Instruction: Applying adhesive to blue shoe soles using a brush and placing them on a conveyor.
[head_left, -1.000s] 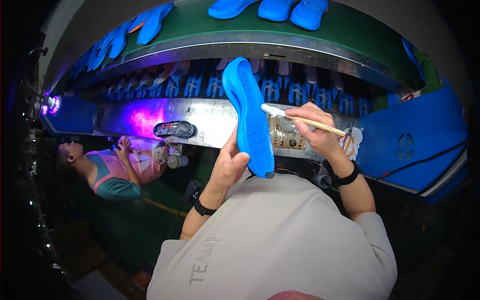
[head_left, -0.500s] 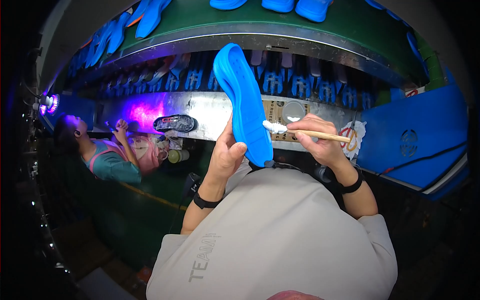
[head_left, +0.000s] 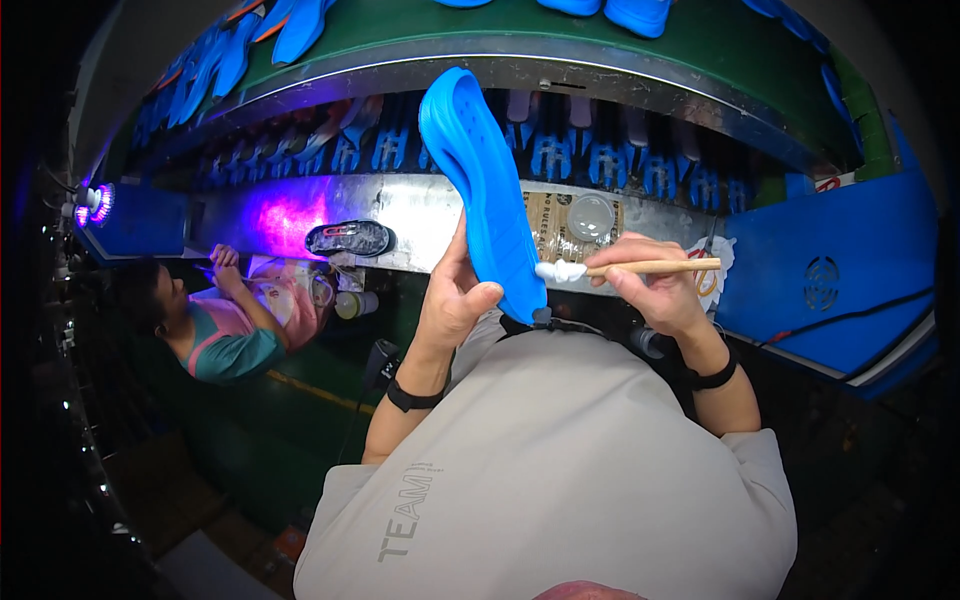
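My left hand grips a bright blue shoe sole by its lower end and holds it upright and tilted in front of me. In my right hand is a wooden-handled brush. Its white bristle tip touches the lower right edge of the sole. Both wrists wear black bands. My grey shirt fills the lower middle of the view.
A metal workbench runs across in front, with a clear round lid and a dark shoe under purple light. Several blue soles lie on the green conveyor above. Another person works at left. A blue panel stands at right.
The sole has been raised and tilted further left, and the brush tip has moved down from mid-sole to its lower edge. The person at left has shifted position.
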